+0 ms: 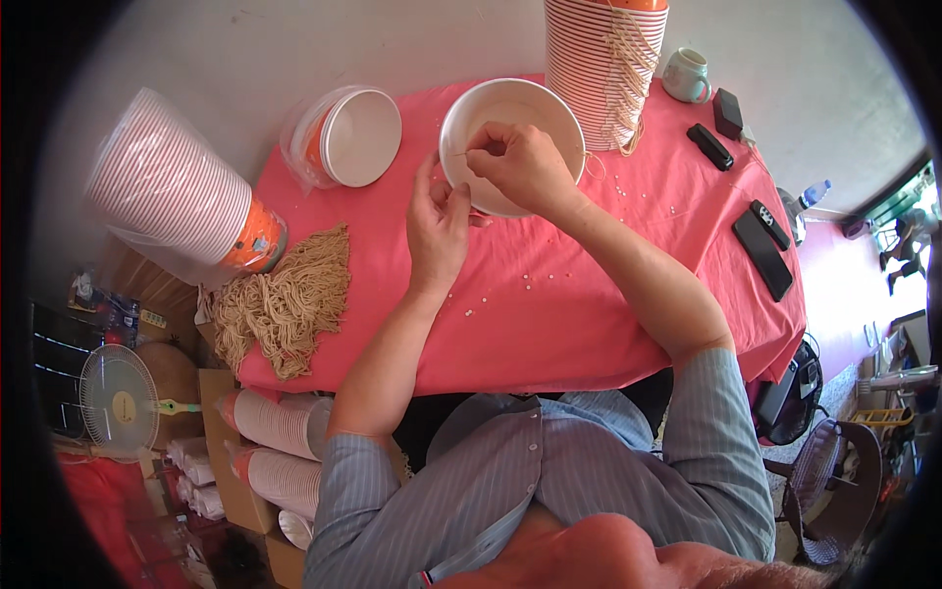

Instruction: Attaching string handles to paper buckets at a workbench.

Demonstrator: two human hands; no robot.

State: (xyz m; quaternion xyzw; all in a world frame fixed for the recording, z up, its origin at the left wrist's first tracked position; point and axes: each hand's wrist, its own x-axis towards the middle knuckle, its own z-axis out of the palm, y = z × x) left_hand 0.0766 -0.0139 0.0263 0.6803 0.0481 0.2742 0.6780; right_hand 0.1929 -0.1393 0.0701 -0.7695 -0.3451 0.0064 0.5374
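Observation:
A white paper bucket [510,201] lies tipped at the back of the table, its round mouth facing me. My left hand [439,231] is closed at the bucket's lower left rim, thumb near the edge and fingers along the outer side. Over the mouth, my right hand [525,167] is pinched; a thin line shows by its fingertips, too fine to name. A loop of beige cord [595,165] sticks out at the bucket's right side. Right behind stands a tall stack of paper buckets [589,74] with beige cords hanging down its side.
Left on the pink tablecloth [383,344] lie a pile of beige cords [285,304], bagged buckets [361,137] and a leaning wrapped stack [177,182]. Small white bits [527,277] are scattered about. At right are a mug [686,76], a black stapler-like tool [709,147] and a phone [762,257].

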